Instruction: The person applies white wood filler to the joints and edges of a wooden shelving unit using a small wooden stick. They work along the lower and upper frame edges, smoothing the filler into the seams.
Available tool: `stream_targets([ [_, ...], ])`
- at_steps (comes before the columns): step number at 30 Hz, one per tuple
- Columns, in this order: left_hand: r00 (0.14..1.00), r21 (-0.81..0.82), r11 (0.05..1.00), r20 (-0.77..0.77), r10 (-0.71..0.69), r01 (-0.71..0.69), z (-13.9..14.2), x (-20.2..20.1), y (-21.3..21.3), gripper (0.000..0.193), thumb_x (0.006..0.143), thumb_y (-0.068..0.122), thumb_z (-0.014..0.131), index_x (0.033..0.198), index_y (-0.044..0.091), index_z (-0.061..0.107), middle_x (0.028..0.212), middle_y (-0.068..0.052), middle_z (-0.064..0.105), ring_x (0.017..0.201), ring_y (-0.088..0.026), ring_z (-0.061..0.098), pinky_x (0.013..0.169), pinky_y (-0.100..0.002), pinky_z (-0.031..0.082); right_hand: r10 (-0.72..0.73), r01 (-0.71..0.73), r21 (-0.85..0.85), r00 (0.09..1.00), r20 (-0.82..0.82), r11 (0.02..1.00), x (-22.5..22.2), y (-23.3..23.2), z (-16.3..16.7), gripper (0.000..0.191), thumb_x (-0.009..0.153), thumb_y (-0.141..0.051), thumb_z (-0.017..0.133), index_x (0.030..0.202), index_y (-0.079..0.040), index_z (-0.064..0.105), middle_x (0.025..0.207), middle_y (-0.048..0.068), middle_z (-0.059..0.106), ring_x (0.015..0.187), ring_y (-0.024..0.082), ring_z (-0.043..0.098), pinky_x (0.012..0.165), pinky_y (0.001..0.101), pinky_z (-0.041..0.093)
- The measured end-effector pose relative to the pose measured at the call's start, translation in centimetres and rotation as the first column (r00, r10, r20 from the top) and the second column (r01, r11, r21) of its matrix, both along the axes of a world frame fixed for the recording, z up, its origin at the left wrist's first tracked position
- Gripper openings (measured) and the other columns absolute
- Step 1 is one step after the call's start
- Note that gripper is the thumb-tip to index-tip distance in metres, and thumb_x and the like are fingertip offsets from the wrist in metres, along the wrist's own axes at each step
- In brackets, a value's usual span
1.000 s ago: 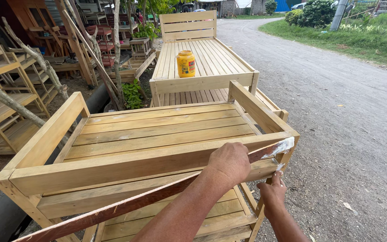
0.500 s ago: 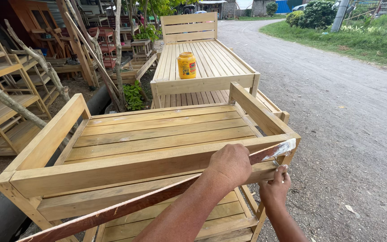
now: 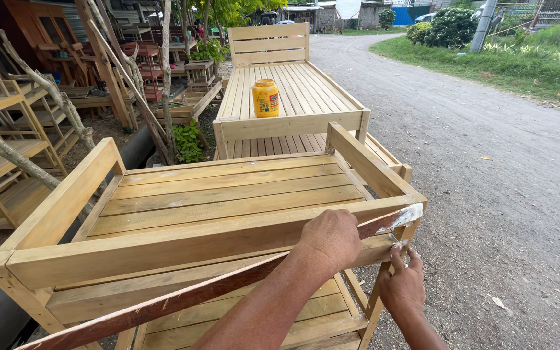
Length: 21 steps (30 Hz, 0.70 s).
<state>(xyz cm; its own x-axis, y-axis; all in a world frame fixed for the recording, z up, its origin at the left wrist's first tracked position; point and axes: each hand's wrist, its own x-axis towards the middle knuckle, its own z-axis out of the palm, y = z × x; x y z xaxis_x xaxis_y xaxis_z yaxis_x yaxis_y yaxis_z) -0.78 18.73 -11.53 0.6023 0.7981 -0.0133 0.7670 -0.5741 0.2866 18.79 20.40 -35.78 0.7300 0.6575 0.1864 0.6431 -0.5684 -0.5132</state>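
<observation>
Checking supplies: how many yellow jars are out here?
1: a yellow jar stands on the slatted wooden bed behind the near bench. Others may be hidden among the stacked furniture.

A yellow jar (image 3: 266,98) with an orange lid and a printed label stands upright on the slatted bench (image 3: 306,123). It lies well beyond both hands, up and to their left.

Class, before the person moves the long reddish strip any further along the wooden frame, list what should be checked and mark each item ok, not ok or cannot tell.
1. Left hand grips the long reddish-brown wooden strip: ok.
2. Strip's pale tip lies at the corner of the pale slatted wooden frame: ok.
3. Right hand close below that corner: ok.
4. What the right hand holds: cannot tell.
5. Yellow plastic jar stands well away on the far wooden bed: ok.
</observation>
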Motion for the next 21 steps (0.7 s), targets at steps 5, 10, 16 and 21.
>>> stream_targets([
  [5,0.999,-0.056,0.998,0.038,0.020,-0.018,0.2,-0.1,-0.1,0.023,0.101,0.015,0.057,0.116,0.005,0.070,0.094,-0.016,0.073,0.080,-0.020,0.075,0.077,-0.037,0.064,-0.008,0.016,-0.068,0.993,0.119,0.998,-0.4,-2.3,1.1,0.063,0.088,-0.024,0.063,0.148,-0.042,0.052,0.161,0.005,0.039,0.124,0.016,0.062,0.088,0.0337,0.057],
  [10,0.999,-0.062,0.998,0.036,0.028,-0.026,-0.1,-0.6,0.1,0.023,0.101,0.016,0.057,0.115,0.004,0.070,0.093,-0.016,0.072,0.079,-0.020,0.074,0.076,-0.037,0.063,0.037,0.016,-0.163,0.948,0.317,0.987,-1.2,-2.6,3.3,0.069,0.088,-0.026,0.062,0.153,-0.040,0.045,0.145,0.011,0.048,0.114,0.017,0.064,0.082,0.0337,0.054],
  [16,1.000,-0.034,0.999,-0.001,0.013,-0.013,-0.3,-0.6,0.6,0.026,0.101,0.018,0.059,0.119,0.002,0.067,0.094,-0.017,0.070,0.082,-0.019,0.073,0.073,-0.036,0.065,0.064,-0.010,-0.164,0.942,0.329,0.986,-0.9,-1.9,4.5,0.057,0.094,-0.027,0.058,0.150,-0.036,0.050,0.140,0.008,0.055,0.109,0.014,0.069,0.080,0.0335,0.056],
  [21,1.000,-0.030,1.000,0.003,0.007,-0.007,-0.1,-0.5,0.8,0.026,0.101,0.018,0.058,0.118,0.001,0.066,0.094,-0.016,0.070,0.082,-0.019,0.072,0.073,-0.036,0.065,0.071,-0.015,-0.171,0.943,0.326,0.985,-0.9,-1.8,4.1,0.057,0.096,-0.028,0.057,0.152,-0.031,0.051,0.136,0.006,0.058,0.100,0.013,0.070,0.078,0.0309,0.057],
])
